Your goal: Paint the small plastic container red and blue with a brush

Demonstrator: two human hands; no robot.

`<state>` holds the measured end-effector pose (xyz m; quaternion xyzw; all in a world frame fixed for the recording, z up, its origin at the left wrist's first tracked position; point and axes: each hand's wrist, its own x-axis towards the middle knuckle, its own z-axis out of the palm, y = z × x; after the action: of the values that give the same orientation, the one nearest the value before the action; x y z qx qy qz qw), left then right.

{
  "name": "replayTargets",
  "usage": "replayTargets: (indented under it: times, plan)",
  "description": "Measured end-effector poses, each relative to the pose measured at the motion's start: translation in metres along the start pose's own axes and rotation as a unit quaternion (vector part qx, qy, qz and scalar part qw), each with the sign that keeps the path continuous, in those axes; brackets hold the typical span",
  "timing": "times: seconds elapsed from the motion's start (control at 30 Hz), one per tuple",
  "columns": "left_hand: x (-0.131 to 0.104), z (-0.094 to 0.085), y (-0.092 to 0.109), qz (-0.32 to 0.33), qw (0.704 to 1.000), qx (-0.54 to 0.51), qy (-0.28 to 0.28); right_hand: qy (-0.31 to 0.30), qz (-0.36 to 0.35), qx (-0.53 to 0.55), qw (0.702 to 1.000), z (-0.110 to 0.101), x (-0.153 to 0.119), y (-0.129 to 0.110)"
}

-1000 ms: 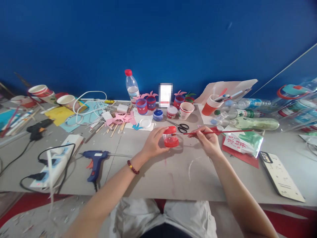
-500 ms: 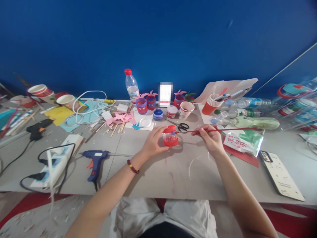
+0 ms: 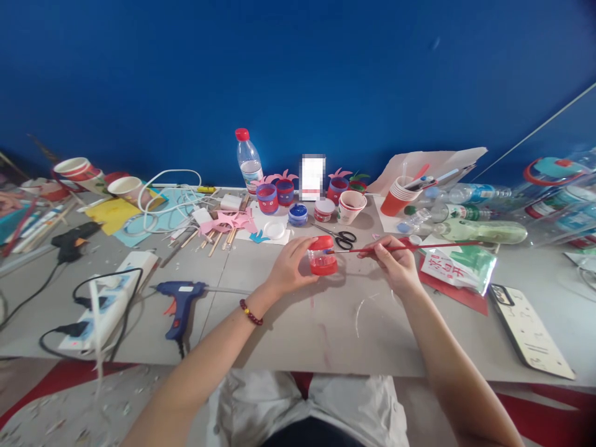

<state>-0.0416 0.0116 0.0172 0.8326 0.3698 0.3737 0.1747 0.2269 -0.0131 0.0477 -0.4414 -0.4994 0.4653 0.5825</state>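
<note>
My left hand (image 3: pixel 292 267) grips a short clear plastic bottle section (image 3: pixel 322 262), with red bands around its top and bottom and a see-through middle. My right hand (image 3: pixel 395 264) pinches a thin red-handled paintbrush (image 3: pixel 440 246), held nearly level. The brush tip meets the clear middle, where a small bluish patch shows. Beyond the hands are an open blue paint jar (image 3: pixel 298 215), a lidded red paint jar (image 3: pixel 323 210), a paper cup of dark liquid (image 3: pixel 351 207) and black-handled scissors (image 3: pixel 343 239).
Painted cups with eyes (image 3: pixel 267 200) stand by the blue wall, beside a red-capped bottle (image 3: pixel 248 161). On the left lie a blue glue gun (image 3: pixel 180 304) and a power strip (image 3: pixel 109 304). A phone (image 3: pixel 531 329) rests at right. Another person's hand (image 3: pixel 10 202) shows at far left.
The bottle section has turned slightly in my left hand and tilts a little differently. My right hand and the brush have barely moved. Another person's hand has come into view at far left.
</note>
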Motion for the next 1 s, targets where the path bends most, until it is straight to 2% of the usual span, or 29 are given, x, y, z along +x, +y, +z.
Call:
replayTargets:
  times: [0.37, 0.83, 1.0]
  plan:
    - [0.001, -0.001, 0.001, 0.014, 1.0, -0.012, -0.001, 0.016, 0.0, -0.005, 1.0, 0.003, 0.001, -0.003]
    - [0.001, -0.002, 0.004, -0.027, 0.999, -0.027, 0.009, 0.055, -0.016, -0.053, 0.997, -0.007, 0.005, -0.004]
    - [0.001, -0.003, 0.006, -0.035, 0.999, -0.02, 0.018, 0.057, -0.023, -0.004, 0.998, -0.007, 0.003, 0.001]
